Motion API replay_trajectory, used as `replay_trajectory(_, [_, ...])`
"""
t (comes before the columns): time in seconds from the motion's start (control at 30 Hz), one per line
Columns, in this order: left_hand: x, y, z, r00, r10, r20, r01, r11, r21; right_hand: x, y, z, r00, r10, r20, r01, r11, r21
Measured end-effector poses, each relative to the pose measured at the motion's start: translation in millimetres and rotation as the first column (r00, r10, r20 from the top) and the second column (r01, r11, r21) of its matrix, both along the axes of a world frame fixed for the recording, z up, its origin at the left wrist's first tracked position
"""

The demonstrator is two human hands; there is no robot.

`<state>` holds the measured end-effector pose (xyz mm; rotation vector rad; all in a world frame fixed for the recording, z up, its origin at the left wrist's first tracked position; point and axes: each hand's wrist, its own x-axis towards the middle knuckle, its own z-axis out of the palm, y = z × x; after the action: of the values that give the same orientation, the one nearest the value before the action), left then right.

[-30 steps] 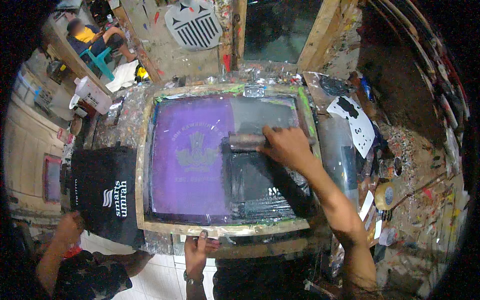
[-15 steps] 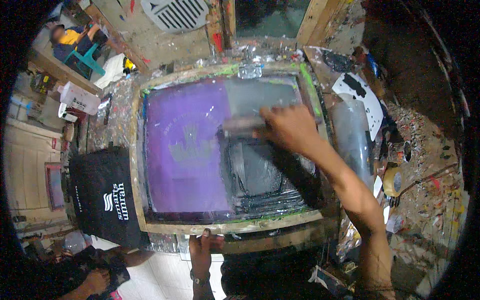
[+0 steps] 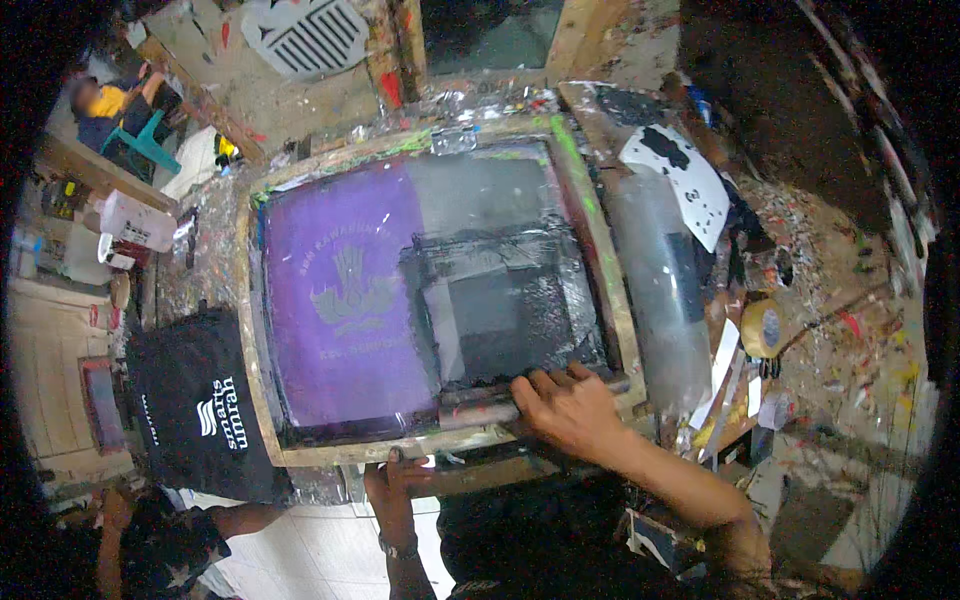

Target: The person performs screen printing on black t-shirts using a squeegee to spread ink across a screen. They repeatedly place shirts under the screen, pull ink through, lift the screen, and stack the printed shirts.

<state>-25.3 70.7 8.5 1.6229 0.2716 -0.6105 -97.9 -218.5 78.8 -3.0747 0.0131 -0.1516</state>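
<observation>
A wooden-framed printing screen (image 3: 262, 415) lies flat before me. Its left part is purple mesh with a pale round emblem (image 3: 350, 288); wet black ink (image 3: 515, 315) coats the right part. My right hand (image 3: 575, 412) grips a squeegee (image 3: 478, 408) at the near right of the mesh, its bar lying along the frame's near edge. Part of the bar is hidden under my fingers. My left hand (image 3: 392, 488) holds the near rail of the frame, thumb on top and the other fingers partly out of sight below.
Left of the screen lies a black bag-like cloth (image 3: 190, 400) with white print. A co-worker's arm (image 3: 245, 517) shows at the lower left; another person (image 3: 125, 105) sits far left. A plastic jug (image 3: 137, 222), a clear roll (image 3: 658, 290) and a tape roll (image 3: 760, 330) flank the screen.
My right hand has drawn the squeegee from the far middle of the screen to its near edge. Black ink now shows smoothed behind it. My left hand keeps its hold; the view has shifted slightly.
</observation>
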Motion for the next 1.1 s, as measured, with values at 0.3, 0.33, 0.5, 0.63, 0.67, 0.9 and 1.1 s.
replay_trajectory(0.3, [0.2,0.8,13.4,0.944,0.101,0.314,0.009,0.943,-0.331,-13.7,25.6,43.7,0.887,-0.222,0.406,0.253,0.967,-0.023])
replay_trajectory(0.33, [1.2,-3.6,28.3,0.916,0.104,0.387,0.029,0.946,-0.323,-13.9,26.3,47.2,0.85,-0.214,0.48,0.257,0.966,-0.024])
replay_trajectory(0.5, [37.3,-32.3,113.3,0.703,0.275,0.655,-0.056,0.941,-0.335,34.1,-8.4,129.6,0.69,-0.035,0.723,0.189,0.973,-0.133])
replay_trajectory(0.63, [119.9,-111.1,114.4,0.393,-0.068,0.917,-0.133,0.982,0.13,86.0,-60.8,222.4,0.704,-0.064,0.708,0.203,0.972,-0.114])
replay_trajectory(0.67, [140.4,-116.5,104.6,0.445,-0.214,0.87,-0.166,0.935,0.315,99.2,-63.8,245.2,0.734,-0.108,0.671,0.229,0.969,-0.094])
replay_trajectory(0.9, [192.4,-87.0,-31.6,0.523,-0.456,0.72,-0.439,0.58,0.686,118.4,-83.4,316.5,0.916,-0.09,0.39,0.1,0.995,-0.004])
replay_trajectory(1.1, [140.9,-108.2,76.3,0.477,-0.056,0.877,-0.231,0.955,0.187,97.7,-73.4,349.7,0.986,-0.153,0.063,0.149,0.987,0.054])
